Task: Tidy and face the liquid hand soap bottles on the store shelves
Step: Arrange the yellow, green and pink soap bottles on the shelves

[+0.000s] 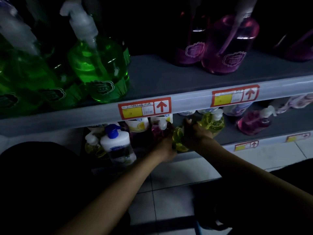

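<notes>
On the lower shelf [237, 135] a yellow soap bottle [178, 139] sits between both hands. My left hand [166, 145] wraps its left side and my right hand [194, 135] grips its right side. A second yellow bottle [214, 122] with a white pump stands just behind my right hand. A dark pink bottle [157, 130] stands by my left hand. Farther right a pink bottle [254, 122] stands alone. The scene is dim.
Green pump bottles [100, 65] and purple bottles [228, 46] fill the upper shelf [160, 77]. A white bottle with a blue cap [117, 143] and a small yellow one [94, 147] stand at the lower left. Red price tags [144, 108] line the shelf edges. Tiled floor [169, 199] lies below.
</notes>
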